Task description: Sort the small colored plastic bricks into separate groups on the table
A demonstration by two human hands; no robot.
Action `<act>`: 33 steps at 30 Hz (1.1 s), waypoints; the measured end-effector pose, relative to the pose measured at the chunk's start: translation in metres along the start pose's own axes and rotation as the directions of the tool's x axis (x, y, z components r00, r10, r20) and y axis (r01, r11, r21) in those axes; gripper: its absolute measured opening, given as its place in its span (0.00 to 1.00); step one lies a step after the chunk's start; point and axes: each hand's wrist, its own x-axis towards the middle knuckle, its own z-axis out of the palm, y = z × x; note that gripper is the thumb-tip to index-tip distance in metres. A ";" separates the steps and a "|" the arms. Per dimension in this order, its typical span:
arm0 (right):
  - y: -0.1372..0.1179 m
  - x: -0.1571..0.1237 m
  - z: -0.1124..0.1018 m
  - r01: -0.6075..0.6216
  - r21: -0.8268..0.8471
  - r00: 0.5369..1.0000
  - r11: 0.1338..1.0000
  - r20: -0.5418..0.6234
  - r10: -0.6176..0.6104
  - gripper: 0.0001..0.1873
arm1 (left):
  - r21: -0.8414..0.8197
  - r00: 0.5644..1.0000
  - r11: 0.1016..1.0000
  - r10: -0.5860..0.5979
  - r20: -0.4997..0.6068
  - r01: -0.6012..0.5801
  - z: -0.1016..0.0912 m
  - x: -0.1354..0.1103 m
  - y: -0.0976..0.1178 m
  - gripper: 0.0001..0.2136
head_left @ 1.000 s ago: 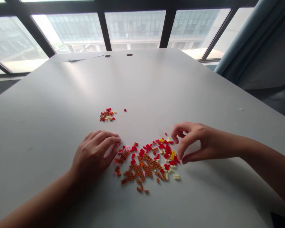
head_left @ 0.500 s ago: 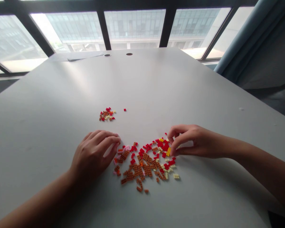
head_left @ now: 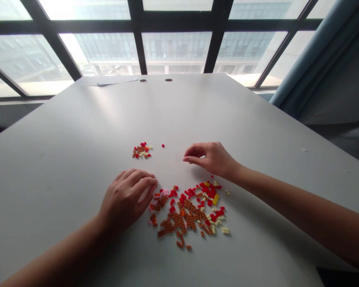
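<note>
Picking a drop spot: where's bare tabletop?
Bare: tabletop from the small brick pile back to the round holes; also nearside, between the large brick pile and the picture's bottom edge. Crowded: the large pile, left hand at its left side; beyond it, right hand and a lone red brick.

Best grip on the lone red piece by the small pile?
Pinch the red piece by opposite sides, probably from the right: it lies apart from the small pile on its left, and the right hand is on its open side. Exact shape too small to tell.
</note>
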 end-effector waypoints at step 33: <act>-0.027 -0.021 -0.018 0.357 0.009 0.839 0.934 0.437 -0.324 0.05 | 0.005 1.000 1.000 0.009 -0.004 -0.009 0.000 0.000 0.001 0.04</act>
